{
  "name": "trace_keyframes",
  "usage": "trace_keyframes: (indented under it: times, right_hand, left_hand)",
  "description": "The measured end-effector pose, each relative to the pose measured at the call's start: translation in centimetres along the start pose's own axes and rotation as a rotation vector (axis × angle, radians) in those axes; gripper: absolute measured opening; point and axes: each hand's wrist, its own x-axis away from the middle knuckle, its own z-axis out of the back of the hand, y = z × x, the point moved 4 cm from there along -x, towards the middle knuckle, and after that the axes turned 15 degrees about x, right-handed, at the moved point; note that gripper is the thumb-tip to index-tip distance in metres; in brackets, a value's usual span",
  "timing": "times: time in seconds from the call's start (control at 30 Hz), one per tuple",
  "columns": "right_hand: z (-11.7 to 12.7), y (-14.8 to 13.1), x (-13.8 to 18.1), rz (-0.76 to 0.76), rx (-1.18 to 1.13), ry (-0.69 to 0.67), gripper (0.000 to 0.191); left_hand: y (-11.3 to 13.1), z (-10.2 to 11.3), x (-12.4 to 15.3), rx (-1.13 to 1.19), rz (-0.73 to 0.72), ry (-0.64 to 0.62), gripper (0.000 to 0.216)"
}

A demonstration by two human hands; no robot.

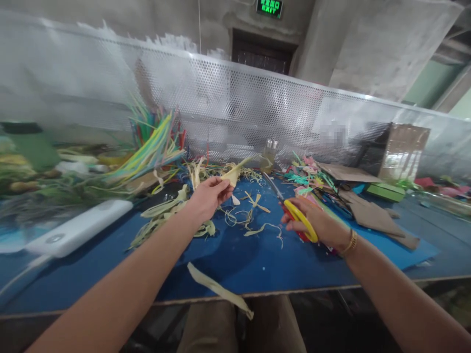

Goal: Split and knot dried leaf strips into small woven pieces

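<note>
Between the thumb and fingers of my left hand point(211, 197) is a pale yellow-green corn husk piece point(232, 174), its thin tip pointing up and to the right. My right hand point(311, 218) grips scissors point(300, 219) with yellow and red handles, the blades angled up and left, apart from the husk. Below the hands, husk scraps and thin curled strips point(253, 228) lie on the blue table point(235, 264). A heap of dried husk strips point(162, 215) sits left of my left hand. One long husk strip point(217, 287) hangs over the front edge.
A white power strip point(83, 228) and colourful bundled straws point(156, 142) are on the left. At the back stand a small glass jar point(270, 156) and a perforated metal screen point(221, 103). Cardboard pieces point(371, 211) and blue paper point(415, 250) lie on the right.
</note>
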Motion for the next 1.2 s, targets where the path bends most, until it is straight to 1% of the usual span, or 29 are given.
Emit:
trace_keyframes:
  times: [0.07, 0.1, 0.23, 0.3, 0.4, 0.5, 0.6, 0.73, 0.87, 1.0, 1.2]
  right_hand:
    - [-0.9, -0.6, -0.3, 0.027, 0.022, 0.018, 0.055]
    - [-1.3, -0.7, -0.6, 0.041, 0.046, 0.041, 0.055]
    - [-2.6, -1.1, -1.7, 0.052, 0.11, 0.121, 0.044]
    - [-3.2, -1.4, -2.0, 0.038, 0.08, 0.115, 0.044]
    - [-3.8, -2.2, -2.2, 0.012, -0.021, 0.08, 0.049]
    - [-4.1, -2.7, -2.2, -0.003, -0.079, 0.051, 0.052]
    - [-4.3, -2.9, -2.2, 0.002, -0.066, 0.054, 0.052]
    - [-4.5, -3.0, -2.2, 0.011, -0.047, 0.067, 0.049]
    - [-4.6, -3.3, -2.3, 0.026, -0.058, 0.061, 0.048]
    - [-4.7, -3.3, -2.5, 0.015, -0.076, 0.049, 0.049]
    - [-5.1, -3.1, -3.1, 0.013, -0.127, 0.037, 0.048]
  left_hand:
    - [0.2, -0.2, 0.2, 0.014, -0.007, 0.009, 0.012]
    - [0.2, -0.2, 0.2, 0.023, -0.009, 0.01, 0.012]
    - [0.2, -0.4, 0.3, 0.054, -0.028, 0.01, 0.015]
    - [0.0, -0.4, 0.4, 0.058, -0.045, 0.002, 0.018]
    - [-0.1, -0.4, 0.4, 0.065, -0.079, -0.009, 0.021]
    - [0.0, -0.3, 0.4, 0.082, -0.136, 0.0, 0.025]
    - [0.2, -0.1, 0.2, 0.097, -0.178, 0.015, 0.027]
    - [0.3, 0.0, 0.2, 0.087, -0.197, 0.01, 0.027]
    - [0.4, 0.3, 0.0, 0.062, -0.215, 0.04, 0.029]
    - [0.4, 0.6, -0.1, 0.029, -0.212, 0.066, 0.033]
    - [-0.1, 0.2, 0.3, -0.019, -0.178, 0.054, 0.035]
